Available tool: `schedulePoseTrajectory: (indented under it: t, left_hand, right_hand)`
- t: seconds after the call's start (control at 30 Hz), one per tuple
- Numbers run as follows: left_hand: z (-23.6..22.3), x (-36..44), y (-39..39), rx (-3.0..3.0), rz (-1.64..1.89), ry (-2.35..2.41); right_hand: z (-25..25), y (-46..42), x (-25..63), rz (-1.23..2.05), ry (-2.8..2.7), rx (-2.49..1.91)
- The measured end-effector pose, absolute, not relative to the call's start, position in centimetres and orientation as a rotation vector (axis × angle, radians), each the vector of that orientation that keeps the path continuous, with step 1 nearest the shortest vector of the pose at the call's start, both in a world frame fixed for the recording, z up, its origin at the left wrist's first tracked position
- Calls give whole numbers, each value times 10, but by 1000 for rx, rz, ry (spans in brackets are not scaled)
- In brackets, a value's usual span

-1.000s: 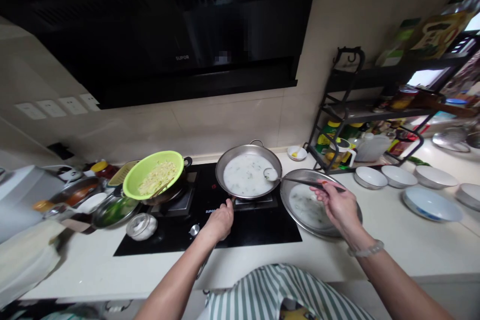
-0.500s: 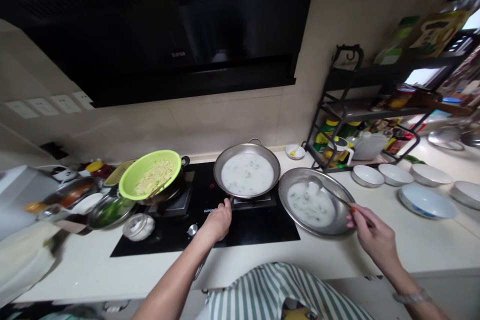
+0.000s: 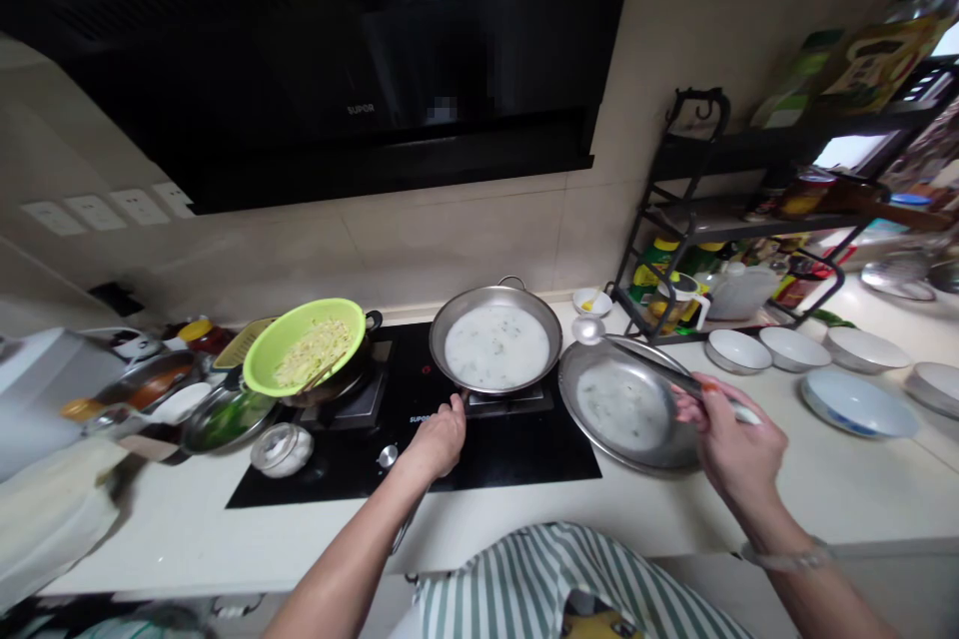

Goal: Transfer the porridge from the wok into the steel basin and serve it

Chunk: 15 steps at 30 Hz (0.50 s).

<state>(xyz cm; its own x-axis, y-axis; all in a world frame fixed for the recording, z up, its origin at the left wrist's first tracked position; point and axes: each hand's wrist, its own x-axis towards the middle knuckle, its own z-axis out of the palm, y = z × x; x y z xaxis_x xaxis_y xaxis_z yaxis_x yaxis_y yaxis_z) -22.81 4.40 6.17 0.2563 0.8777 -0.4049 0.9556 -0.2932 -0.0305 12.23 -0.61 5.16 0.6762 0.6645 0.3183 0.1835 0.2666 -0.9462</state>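
A steel pan (image 3: 494, 298) with milky white liquid and green bits stands on the right burner. My left hand (image 3: 441, 434) is closed around its handle, which is mostly hidden by the fingers. To its right, a wider steel pan (image 3: 680, 431) rests partly on the counter and holds similar white liquid (image 3: 621, 407). My right hand (image 3: 738, 434) grips a ladle (image 3: 636, 351) by its handle. The ladle's bowl hangs above the far left rim of the wider pan, near a small white dish (image 3: 591, 302).
A lime-green basin (image 3: 259, 354) of pale shreds sits on a pot at the left burner. A glass jar (image 3: 282, 449) stands on the hob's left edge. Several white bowls (image 3: 738, 351) line the right counter before a black rack (image 3: 651, 220). The range hood (image 3: 360, 50) overhangs the back.
My right hand has lifted the ladle out of the liquid in the wider pan and swung its bowl up and left over the far rim. My left hand stays on the handle.
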Motion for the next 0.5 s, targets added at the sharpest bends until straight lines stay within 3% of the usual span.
schedulePoseTrajectory:
  t: [0.17,0.33,0.5]
  left_hand:
    - [66,-227,43,2290,-519,1714]
    - [67,-226,43,2292,-514,1701]
    - [62,-227,43,2306,-498,1710]
  right_hand:
    - [65,27,75,637,-999,-1260]
    - [47,49,48,723,-1233,-1324]
    - [38,59,43,797,-1077,-1359]
